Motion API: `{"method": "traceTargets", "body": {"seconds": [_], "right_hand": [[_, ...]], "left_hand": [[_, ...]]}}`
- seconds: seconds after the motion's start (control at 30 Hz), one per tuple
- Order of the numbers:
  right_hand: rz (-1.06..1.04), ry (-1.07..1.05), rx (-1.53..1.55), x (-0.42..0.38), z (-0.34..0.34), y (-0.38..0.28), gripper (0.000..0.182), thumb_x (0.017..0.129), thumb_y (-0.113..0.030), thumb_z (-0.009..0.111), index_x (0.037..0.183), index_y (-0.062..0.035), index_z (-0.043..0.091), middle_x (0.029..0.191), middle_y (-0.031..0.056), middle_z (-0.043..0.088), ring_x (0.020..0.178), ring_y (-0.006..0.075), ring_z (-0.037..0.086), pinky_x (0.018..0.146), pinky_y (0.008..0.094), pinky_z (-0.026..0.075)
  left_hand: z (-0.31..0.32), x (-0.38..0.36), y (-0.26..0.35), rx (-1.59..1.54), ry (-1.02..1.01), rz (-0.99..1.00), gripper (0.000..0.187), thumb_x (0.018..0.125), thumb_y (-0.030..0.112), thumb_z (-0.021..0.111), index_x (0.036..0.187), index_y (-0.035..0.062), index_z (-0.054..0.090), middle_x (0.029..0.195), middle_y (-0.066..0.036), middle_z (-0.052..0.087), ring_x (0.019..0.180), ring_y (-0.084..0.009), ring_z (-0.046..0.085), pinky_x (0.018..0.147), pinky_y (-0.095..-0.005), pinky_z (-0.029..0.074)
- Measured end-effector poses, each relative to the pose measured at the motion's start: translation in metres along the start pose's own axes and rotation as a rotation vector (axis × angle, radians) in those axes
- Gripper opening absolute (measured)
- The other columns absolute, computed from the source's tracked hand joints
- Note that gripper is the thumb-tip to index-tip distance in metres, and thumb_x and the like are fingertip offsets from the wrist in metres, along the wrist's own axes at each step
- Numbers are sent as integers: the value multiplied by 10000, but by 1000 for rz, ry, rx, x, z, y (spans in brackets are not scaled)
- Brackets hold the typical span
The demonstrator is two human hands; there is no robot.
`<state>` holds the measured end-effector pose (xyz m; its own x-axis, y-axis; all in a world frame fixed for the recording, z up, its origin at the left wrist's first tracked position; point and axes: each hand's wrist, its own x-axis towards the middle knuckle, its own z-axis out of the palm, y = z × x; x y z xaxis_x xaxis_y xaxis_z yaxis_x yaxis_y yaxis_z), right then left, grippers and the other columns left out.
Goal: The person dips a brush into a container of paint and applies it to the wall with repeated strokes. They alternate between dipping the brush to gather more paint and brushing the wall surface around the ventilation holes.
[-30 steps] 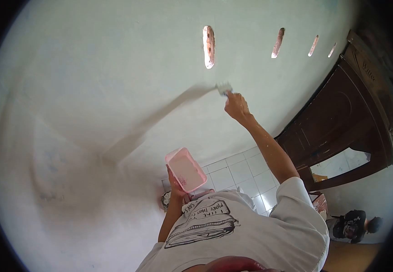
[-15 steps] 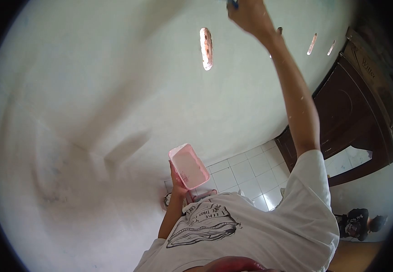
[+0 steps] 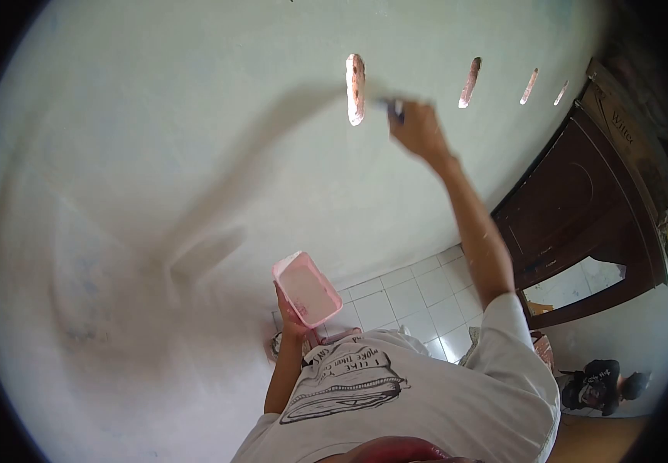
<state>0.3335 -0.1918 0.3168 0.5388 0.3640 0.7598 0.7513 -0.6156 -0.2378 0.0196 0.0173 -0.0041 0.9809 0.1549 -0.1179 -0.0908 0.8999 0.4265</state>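
My left hand (image 3: 291, 318) grips the side of a pink plastic tub (image 3: 330, 298) with pale, whitish paint (image 3: 309, 292) inside. Raised against the pale wall (image 3: 288, 170), my right hand (image 3: 420, 133) is closed around the blue handle of a paintbrush (image 3: 396, 113). The brush's head is blurred and points left, beside a narrow upright slot (image 3: 355, 89) in the wall. Whether the bristles touch the wall cannot be made out.
More slots (image 3: 470, 82) run along the wall to the right. A dark brown wooden cabinet (image 3: 581, 177) stands there, with a cardboard box (image 3: 618, 116) on top. White floor tiles (image 3: 396, 297) lie below. Another person (image 3: 600, 384) in dark clothes is at the lower right.
My right hand has come down the wall from the top edge with the paintbrush, which now shows beside the slot. The tub has shifted slightly left in view.
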Motion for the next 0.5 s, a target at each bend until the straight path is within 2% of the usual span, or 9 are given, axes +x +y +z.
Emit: {"method": "traceTargets", "body": {"seconds": [0.03,0.07,0.1,0.17,0.23,0.27,0.33,0.4,0.5], "right_hand": [[-67,97,92,33,-38,-29,164,887,-99,637,1018,-46,722,532,159,529,421,274,482,477,392,434],[-25,126,104,59,-67,-47,239,886,-94,633,1107,-59,718,518,131,522,416,245,440,488,390,423],[22,105,111,77,-86,-65,244,887,-98,625,1110,-53,714,529,129,534,423,237,446,501,379,434],[46,67,85,93,-86,-76,255,887,-109,613,1115,-41,704,551,153,563,433,258,498,529,377,463],[-119,130,112,91,-47,-63,259,875,-113,608,1104,-27,693,600,190,596,488,318,575,566,401,495],[-37,62,77,75,-25,-59,250,858,-91,592,1079,-22,686,668,225,623,584,394,620,602,446,513],[86,-8,-61,37,4,-61,233,821,-37,555,1011,-11,687,722,255,627,669,441,622,636,495,502],[224,-425,-9,17,-2,-58,257,788,-30,532,958,-1,722,750,258,641,680,418,630,687,478,514],[79,-378,-31,14,-12,-54,294,783,-53,555,1013,-14,735,785,247,666,681,385,643,695,461,524]], "left_hand": [[-2,-2,-1,55,-8,38,737,947,691,438,1441,144,445,1326,-106,591,1192,-303,609,991,-539,520],[-2,-6,-2,55,-1,39,737,947,691,438,1441,144,445,1326,-106,591,1192,-303,609,991,-539,520],[-3,-6,-2,41,3,29,734,949,689,437,1441,144,445,1325,-106,592,1192,-303,610,991,-537,520],[-8,-8,-6,8,11,5,730,951,686,436,1441,144,445,1324,-104,592,1191,-302,610,993,-534,520],[-15,-11,-5,-19,20,-26,726,953,682,435,1441,144,445,1323,-103,593,1190,-301,610,994,-532,520],[-19,-12,-4,-30,22,-45,724,955,680,435,1441,145,445,1323,-103,593,1190,-300,611,994,-530,520],[-27,-7,10,-37,15,-78,720,957,677,433,1441,145,445,1322,-102,594,1190,-299,611,996,-528,520],[-28,11,25,-47,-7,-91,715,959,674,432,1441,145,445,1321,-101,595,1189,-298,611,997,-525,520],[-38,9,28,-84,6,-146,709,963,669,431,1441,145,445,1319,-99,596,1188,-297,612,999,-521,520]]}}
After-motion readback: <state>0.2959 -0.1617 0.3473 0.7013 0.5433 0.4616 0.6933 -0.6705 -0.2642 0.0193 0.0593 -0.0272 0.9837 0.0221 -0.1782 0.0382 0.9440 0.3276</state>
